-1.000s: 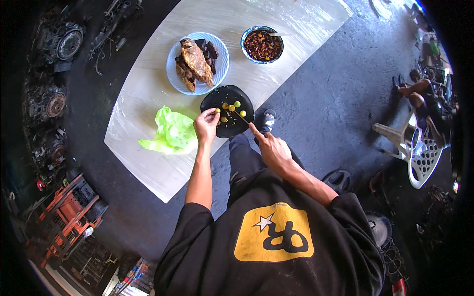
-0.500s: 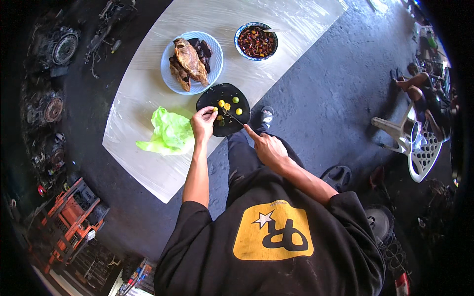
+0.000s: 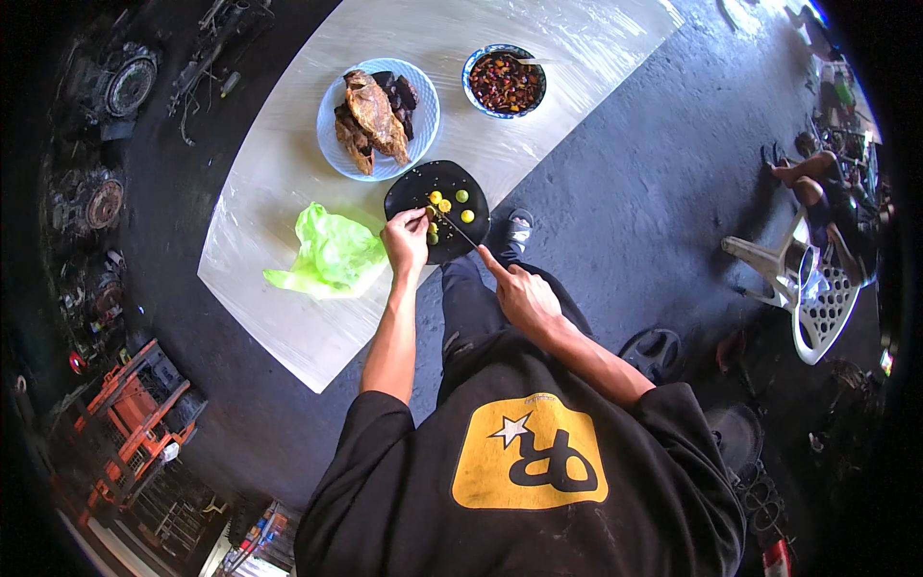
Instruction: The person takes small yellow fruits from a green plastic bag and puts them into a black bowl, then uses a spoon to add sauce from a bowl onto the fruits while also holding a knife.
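Note:
A dark plate (image 3: pixel 408 185) at the table's edge bears several small green and yellow citrus fruits, some of them cut, with orange flesh showing on a cut piece (image 3: pixel 444 206). My left hand (image 3: pixel 406 242) reaches over the plate's near left side, thumb and fingertips pinched on a small citrus fruit (image 3: pixel 430 211) mostly hidden by the fingers. In my right hand (image 3: pixel 529 300) is a knife (image 3: pixel 462 234), its handle covered by the palm and my index finger stretched along its top. The blade points toward the pinched fruit; whether it touches cannot be made out.
On the plastic-covered table (image 3: pixel 260 221) are a pale blue plate (image 3: pixel 332 159) of fried fish (image 3: pixel 375 113), a bowl of dark chopped sauce (image 3: pixel 505 82) with a spoon, and a crumpled green plastic bag (image 3: pixel 332 250). A person sits at right near a white chair (image 3: pixel 817 317).
My left hand has shifted slightly right, closer to the knife tip, and the fruit it pinches is less visible. The right hand stays nearly in place with the knife.

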`<state>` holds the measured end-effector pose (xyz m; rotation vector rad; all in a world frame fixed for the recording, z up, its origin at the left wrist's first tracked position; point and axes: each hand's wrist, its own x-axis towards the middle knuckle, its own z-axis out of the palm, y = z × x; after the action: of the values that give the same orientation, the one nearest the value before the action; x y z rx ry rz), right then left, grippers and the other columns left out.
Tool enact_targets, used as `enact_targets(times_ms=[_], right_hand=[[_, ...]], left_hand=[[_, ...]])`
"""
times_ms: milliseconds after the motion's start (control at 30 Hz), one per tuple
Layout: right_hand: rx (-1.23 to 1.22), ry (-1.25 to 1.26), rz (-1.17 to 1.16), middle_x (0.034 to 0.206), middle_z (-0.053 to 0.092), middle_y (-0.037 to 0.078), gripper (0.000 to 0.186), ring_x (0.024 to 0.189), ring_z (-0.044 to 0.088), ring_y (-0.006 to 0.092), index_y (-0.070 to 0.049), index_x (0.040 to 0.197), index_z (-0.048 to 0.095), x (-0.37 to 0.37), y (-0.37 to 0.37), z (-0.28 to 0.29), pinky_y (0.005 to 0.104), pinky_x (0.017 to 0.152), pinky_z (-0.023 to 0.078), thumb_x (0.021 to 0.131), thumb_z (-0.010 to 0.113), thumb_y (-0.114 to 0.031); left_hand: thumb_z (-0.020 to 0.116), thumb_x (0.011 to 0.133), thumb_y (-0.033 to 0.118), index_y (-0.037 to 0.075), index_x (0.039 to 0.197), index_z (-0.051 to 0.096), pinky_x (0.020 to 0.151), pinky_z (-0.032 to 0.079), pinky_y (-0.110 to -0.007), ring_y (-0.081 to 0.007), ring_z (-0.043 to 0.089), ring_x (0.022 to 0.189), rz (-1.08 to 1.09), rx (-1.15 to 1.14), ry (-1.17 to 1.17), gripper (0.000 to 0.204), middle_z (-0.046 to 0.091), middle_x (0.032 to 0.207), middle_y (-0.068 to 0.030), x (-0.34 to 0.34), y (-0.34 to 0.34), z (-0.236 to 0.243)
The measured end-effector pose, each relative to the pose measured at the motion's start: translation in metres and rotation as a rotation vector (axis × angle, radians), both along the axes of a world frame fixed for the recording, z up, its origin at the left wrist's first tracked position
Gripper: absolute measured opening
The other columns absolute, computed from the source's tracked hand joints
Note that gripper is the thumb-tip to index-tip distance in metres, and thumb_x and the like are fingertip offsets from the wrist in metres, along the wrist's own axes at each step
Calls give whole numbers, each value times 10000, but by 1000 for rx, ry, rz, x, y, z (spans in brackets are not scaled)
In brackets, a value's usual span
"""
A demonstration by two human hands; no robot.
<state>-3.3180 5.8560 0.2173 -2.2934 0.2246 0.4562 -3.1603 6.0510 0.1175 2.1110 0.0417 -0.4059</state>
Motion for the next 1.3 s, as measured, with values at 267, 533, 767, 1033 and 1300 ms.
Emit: enact_targets(times_ms=[267,533,767,1033,1300], right_hand=[[-68,46,92,902,652,203,734,720,697,380,-266,1635,298,-8,0,4,509,671,573,970,539,-70],[-66,190,115,917,654,219,783,753,708,386,-258,1647,254,5,5,11,508,684,580,952,550,-53],[-83,-72,79,947,658,225,815,748,714,393,-248,1655,224,6,23,-19,493,665,590,941,552,-32],[-135,-118,67,982,636,234,871,757,716,376,-259,1662,200,15,29,-24,482,690,589,911,564,-9],[141,57,17,878,653,197,775,696,704,390,-294,1641,278,5,-1,-34,519,662,583,956,554,-56]], left_hand=[[719,888,-66,-77,1004,745,801,608,-298,-205,765,874,30,12,-90,120,771,984,-146,-6,-5,0],[754,867,-39,-73,984,750,755,604,-298,-215,769,825,62,34,-65,122,773,959,-165,-2,-11,3],[767,867,-6,-80,1000,750,738,596,-309,-213,770,814,25,93,-114,153,783,911,-170,-6,-2,-18],[775,880,14,-73,1013,756,770,596,-290,-181,765,820,100,39,-53,161,784,906,-157,-3,-12,-2],[747,941,91,-60,1056,757,800,594,-288,-196,767,820,117,48,-106,191,787,915,-141,-5,10,-26]])
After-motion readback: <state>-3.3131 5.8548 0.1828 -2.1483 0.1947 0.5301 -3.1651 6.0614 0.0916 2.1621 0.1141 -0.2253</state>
